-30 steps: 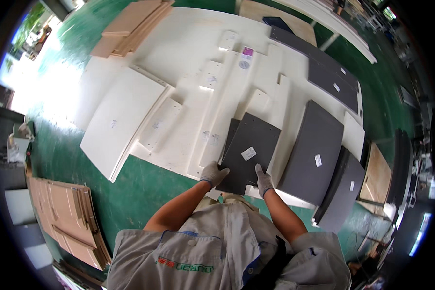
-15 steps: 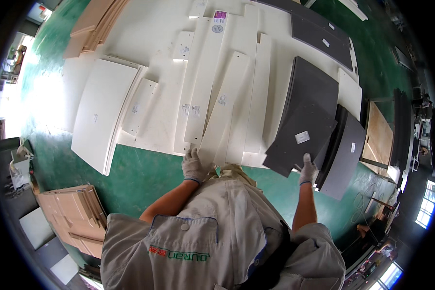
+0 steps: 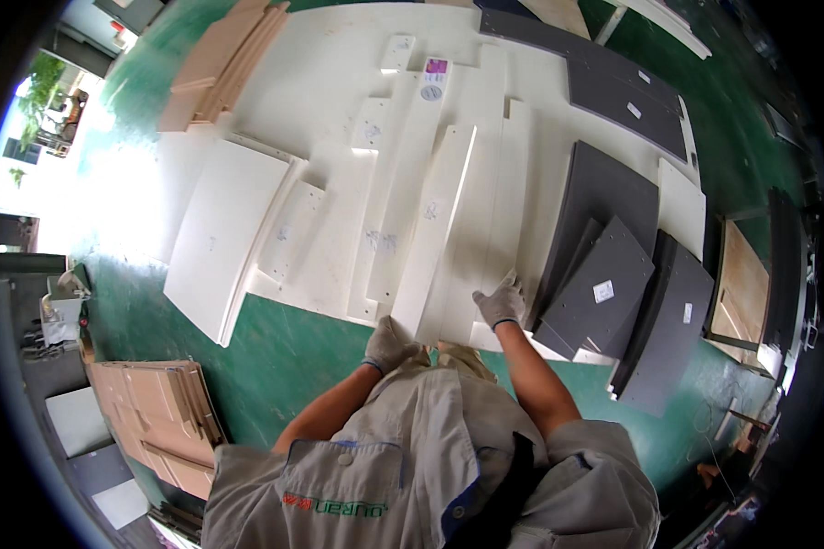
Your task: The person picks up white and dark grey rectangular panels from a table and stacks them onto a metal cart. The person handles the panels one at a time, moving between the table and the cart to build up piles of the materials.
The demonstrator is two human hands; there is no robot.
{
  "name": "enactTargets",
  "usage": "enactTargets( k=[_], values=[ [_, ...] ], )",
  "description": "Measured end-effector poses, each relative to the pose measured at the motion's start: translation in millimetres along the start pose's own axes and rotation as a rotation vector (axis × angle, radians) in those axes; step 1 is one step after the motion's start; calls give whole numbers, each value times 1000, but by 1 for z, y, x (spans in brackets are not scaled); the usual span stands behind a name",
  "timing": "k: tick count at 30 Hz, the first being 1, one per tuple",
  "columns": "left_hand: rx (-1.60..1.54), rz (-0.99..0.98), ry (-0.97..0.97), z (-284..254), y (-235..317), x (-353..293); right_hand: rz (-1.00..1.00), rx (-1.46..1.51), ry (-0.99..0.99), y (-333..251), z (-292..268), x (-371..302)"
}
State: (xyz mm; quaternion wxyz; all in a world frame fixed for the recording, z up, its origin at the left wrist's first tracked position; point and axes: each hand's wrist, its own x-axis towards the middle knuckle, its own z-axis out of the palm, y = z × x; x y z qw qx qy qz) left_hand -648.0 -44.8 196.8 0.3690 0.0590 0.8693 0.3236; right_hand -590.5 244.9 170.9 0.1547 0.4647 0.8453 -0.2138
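A gloved left hand of mine (image 3: 391, 347) has its fingers closed at the near end of a long narrow white board (image 3: 435, 224). That board is tilted a little, and its bright right edge shows. My right hand (image 3: 502, 302), gloved too, is over the white panels to the right of it, thumb and fingers apart, with nothing in it. Close on the left lies another long white board (image 3: 398, 192) with a coloured label at its far end. To the right of my right hand, a dark grey panel (image 3: 604, 265) with a white sticker rests askew on larger dark panels.
A stack of white panels (image 3: 224, 229) stands at the left of the large white sheet (image 3: 311, 55). Brown boards lie in piles, one at the far left (image 3: 215, 69) and one at the near left (image 3: 146, 403). More dark panels (image 3: 664, 320) overhang the right edge.
My right hand has left the dark grey panel and moved left over the white boards. That panel now lies turned on the stack. The narrow white board has tipped, its right edge now showing.
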Motion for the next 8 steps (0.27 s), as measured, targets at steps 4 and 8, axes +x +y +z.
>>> enactTargets(
  k=[4,8],
  values=[
    [8,-11,-1,-13,7,-5,69,82,-17,-11,12,8],
    [-38,64,-94,-17,-31,-5,75,7,-105,10,3,16]
  ],
)
